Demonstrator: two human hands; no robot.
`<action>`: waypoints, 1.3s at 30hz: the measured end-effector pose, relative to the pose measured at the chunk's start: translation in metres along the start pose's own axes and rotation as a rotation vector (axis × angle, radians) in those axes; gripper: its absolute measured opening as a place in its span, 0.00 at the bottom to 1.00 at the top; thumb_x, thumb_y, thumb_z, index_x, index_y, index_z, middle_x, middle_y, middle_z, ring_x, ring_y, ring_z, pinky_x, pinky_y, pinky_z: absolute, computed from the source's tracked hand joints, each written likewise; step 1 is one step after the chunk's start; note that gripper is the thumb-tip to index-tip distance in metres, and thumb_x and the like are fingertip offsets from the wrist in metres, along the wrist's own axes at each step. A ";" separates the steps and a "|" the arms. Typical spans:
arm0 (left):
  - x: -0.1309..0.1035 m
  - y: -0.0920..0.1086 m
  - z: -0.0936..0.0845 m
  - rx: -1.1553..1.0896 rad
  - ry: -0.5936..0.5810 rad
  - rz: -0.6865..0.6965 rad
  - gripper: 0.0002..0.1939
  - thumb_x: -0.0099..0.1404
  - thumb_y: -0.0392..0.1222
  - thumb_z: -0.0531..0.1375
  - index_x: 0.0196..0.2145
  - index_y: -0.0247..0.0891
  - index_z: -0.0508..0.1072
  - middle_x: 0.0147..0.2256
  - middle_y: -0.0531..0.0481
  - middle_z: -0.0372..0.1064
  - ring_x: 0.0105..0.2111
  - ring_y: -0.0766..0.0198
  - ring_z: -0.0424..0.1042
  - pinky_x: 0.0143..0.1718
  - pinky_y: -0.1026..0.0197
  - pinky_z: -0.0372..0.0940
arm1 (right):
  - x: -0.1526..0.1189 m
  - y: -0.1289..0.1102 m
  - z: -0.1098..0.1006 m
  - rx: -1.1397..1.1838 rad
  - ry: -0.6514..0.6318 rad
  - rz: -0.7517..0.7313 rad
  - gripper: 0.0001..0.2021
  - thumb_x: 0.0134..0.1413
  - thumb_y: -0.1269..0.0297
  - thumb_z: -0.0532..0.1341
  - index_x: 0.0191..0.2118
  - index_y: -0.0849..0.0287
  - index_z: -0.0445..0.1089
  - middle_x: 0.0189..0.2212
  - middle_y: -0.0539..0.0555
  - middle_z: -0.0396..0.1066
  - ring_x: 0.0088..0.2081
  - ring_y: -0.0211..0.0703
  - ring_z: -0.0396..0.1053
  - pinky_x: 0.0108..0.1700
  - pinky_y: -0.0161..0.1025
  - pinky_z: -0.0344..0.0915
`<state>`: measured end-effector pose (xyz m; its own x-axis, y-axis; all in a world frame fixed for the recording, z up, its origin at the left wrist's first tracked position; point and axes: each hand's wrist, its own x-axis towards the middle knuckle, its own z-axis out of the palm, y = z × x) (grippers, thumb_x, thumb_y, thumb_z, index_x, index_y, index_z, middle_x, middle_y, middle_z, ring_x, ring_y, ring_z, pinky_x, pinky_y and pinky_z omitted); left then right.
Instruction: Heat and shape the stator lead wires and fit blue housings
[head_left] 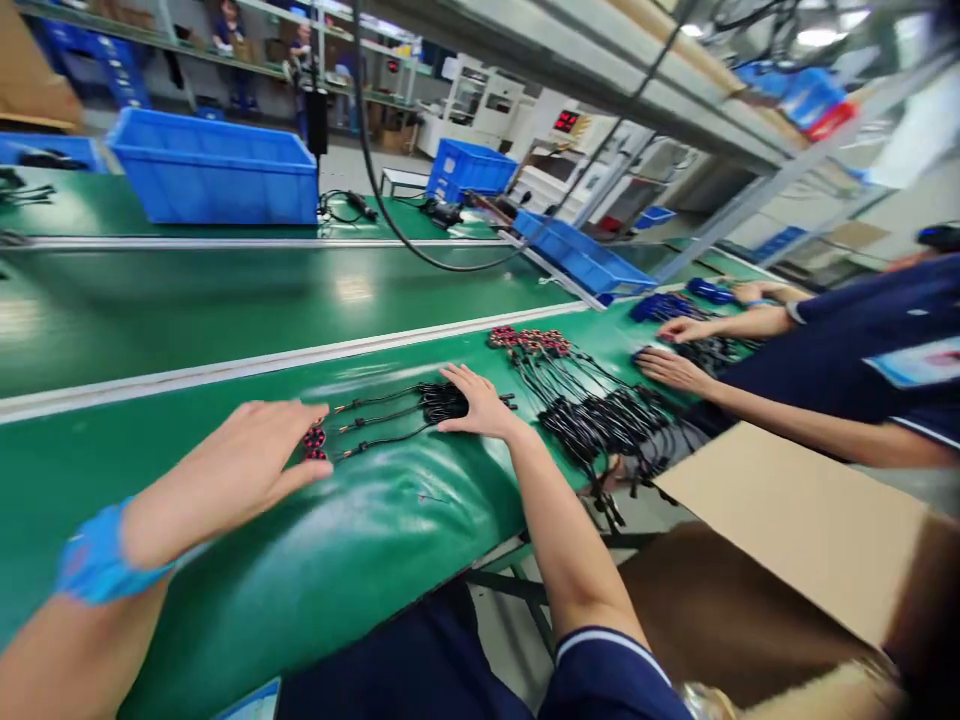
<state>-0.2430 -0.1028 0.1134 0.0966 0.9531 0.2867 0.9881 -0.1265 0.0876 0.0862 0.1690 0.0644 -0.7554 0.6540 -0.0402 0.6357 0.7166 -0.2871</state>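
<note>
On the green work surface, my left hand (pixel 262 455) curves around small round black parts with red spots (pixel 315 440), thumb and fingers apart on either side of them. Three black cables (pixel 386 418) with bare coppery ends run from beside these parts to a dark bundle (pixel 442 402). Over that bundle's right part rests my right hand (pixel 480 405), fingers spread and thumb out to the left. To its right is a larger pile of black cables (pixel 600 425), with red-and-black round heads (pixel 529 342) at their far end.
A person's hands (pixel 675 368) work at the right beside blue parts (pixel 664 306). An open cardboard box (pixel 810 510) stands at the lower right. Blue bins (pixel 217 175) sit across the line, and a black cable (pixel 450 266) hangs ahead.
</note>
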 end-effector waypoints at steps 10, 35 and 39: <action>-0.015 0.036 0.079 0.126 -0.159 -0.253 0.59 0.66 0.79 0.36 0.72 0.20 0.40 0.72 0.31 0.36 0.73 0.36 0.33 0.69 0.30 0.39 | 0.002 0.019 0.032 0.019 0.108 -0.124 0.48 0.53 0.35 0.65 0.72 0.54 0.54 0.68 0.63 0.57 0.69 0.62 0.54 0.70 0.60 0.52; 0.035 -0.016 0.069 0.194 -0.352 0.084 0.43 0.75 0.65 0.45 0.73 0.31 0.41 0.73 0.39 0.36 0.73 0.42 0.35 0.70 0.36 0.43 | -0.091 -0.008 0.041 -0.119 0.274 0.092 0.36 0.64 0.38 0.56 0.67 0.60 0.63 0.56 0.67 0.68 0.54 0.64 0.66 0.58 0.58 0.67; 0.083 -0.015 0.076 0.242 -0.404 0.231 0.45 0.74 0.67 0.49 0.74 0.34 0.41 0.73 0.39 0.35 0.73 0.41 0.34 0.70 0.36 0.40 | -0.137 -0.015 0.048 -0.232 0.328 0.214 0.36 0.66 0.38 0.52 0.67 0.61 0.63 0.54 0.67 0.70 0.51 0.63 0.68 0.52 0.56 0.68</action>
<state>-0.2408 -0.0011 0.0631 0.3070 0.9438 -0.1224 0.9302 -0.3248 -0.1711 0.1724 0.0568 0.0282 -0.5365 0.8090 0.2404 0.8193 0.5676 -0.0816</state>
